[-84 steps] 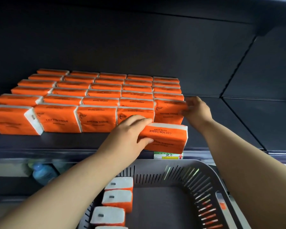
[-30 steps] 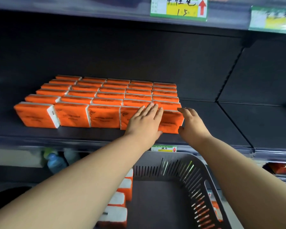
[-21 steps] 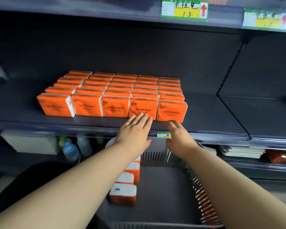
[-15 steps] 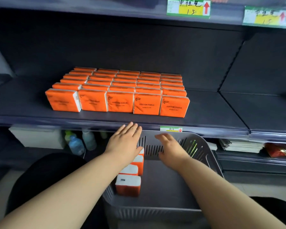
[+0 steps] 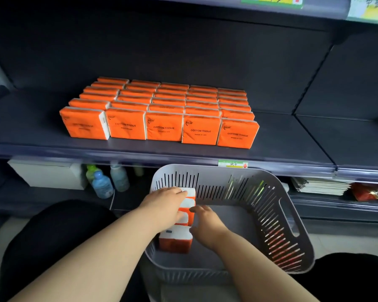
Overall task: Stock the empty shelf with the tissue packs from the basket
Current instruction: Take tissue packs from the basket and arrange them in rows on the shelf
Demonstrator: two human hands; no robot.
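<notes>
Both hands are down in the basket (image 5: 292, 216) now, right where the last tissue packs (image 5: 175, 239) stand on edge in a short row against its left wall, white ends up and orange faces to the side. The left hand (image 5: 165, 207) lies fairly flat across the tops of that row, fingers stretched to the far pack and not closed round anything I can see. The right hand (image 5: 206, 226) comes in from the open side with bent fingertips (image 5: 194, 209) touching the orange flank of the row. Its thumb is hidden, so I can't tell whether it is pinching yet. My read is that these packs will be light and soft: film-wrapped paper that gives under pressure and is a bit slick on the faces. A hard squeeze would crumple them, and a loose one could let the middle pack slide out. The best hold looks like the two broad orange faces, palm on one end of the row and fingers on the other, pressing the packs together as one block. Up on the shelf (image 5: 292, 140) the stocked block (image 5: 162, 118) sits tight, five across, with bare shelf to its right for whatever comes next. The floor of the basket is otherwise bare, so the job looks nearly done.
</notes>
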